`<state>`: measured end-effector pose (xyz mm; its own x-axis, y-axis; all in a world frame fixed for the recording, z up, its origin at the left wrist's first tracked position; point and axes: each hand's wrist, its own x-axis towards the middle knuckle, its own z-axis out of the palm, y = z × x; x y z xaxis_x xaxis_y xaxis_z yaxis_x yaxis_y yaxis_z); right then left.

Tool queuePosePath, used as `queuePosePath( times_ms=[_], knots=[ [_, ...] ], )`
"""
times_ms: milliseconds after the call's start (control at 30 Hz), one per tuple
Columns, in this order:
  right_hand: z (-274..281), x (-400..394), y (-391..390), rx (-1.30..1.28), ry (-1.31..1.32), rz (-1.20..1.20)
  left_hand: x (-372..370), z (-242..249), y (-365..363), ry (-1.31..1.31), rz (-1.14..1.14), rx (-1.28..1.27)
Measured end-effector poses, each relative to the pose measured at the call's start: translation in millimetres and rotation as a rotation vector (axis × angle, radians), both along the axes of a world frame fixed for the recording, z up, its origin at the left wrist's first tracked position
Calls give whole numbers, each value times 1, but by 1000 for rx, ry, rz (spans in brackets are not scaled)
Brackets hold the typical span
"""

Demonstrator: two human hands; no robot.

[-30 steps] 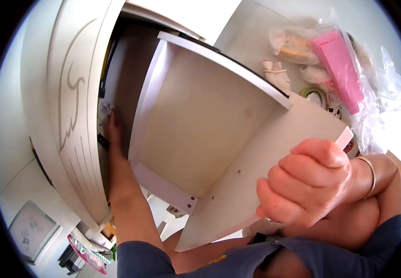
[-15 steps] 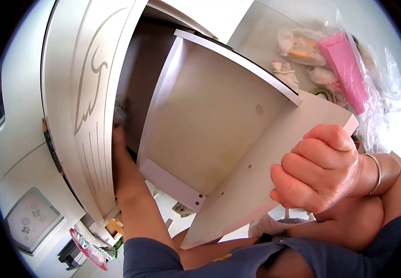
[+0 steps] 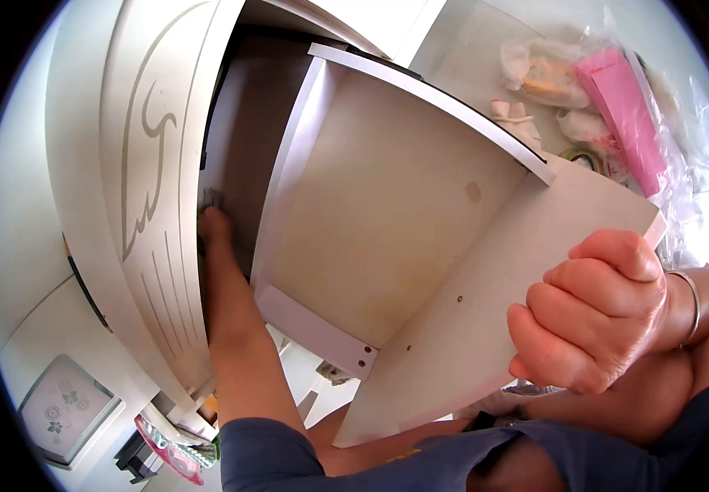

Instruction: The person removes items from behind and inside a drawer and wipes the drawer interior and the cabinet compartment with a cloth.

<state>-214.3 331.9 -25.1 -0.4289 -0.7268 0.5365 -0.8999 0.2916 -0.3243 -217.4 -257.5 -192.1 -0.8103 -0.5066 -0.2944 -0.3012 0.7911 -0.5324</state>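
Observation:
A white drawer box is pulled out and tilted, its pale inside bare. My right hand is clenched around the near corner of the drawer's side panel; a bangle sits on that wrist. My left hand reaches deep into the dark gap between the drawer and the white curved front panel with a wing pattern. Its fingertips touch a small crumpled grey-white thing in there. The fingers are mostly hidden.
On the white top at the upper right lie a pink box in clear plastic, bags, a roll of tape and a small white bundle. Below left are a floor scale and a pink patterned item.
The view has shifted, so the drawer and my right hand sit lower and further right. My left hand has stayed in the gap by the crumpled thing.

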Motion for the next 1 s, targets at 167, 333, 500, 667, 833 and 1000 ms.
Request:
queuePosePath(
  times_ms=[167,333,500,667,833,1000],
  knots=[
    [-1,-1,1,2,39,6,-24,-22,-50,149,265,97],
    [-5,0,-9,-74,67,-100,-26,-43,-95,873,400,195],
    [0,-3,2,48,49,24,-9,-90,-162,696,272,551],
    [-2,-2,1,37,45,30,-17,-55,-119,779,511,919],
    [3,-6,2,79,22,63,-14,-49,-90,527,79,448],
    [3,-9,3,75,34,94,-20,-44,-106,487,-36,316]
  ],
)
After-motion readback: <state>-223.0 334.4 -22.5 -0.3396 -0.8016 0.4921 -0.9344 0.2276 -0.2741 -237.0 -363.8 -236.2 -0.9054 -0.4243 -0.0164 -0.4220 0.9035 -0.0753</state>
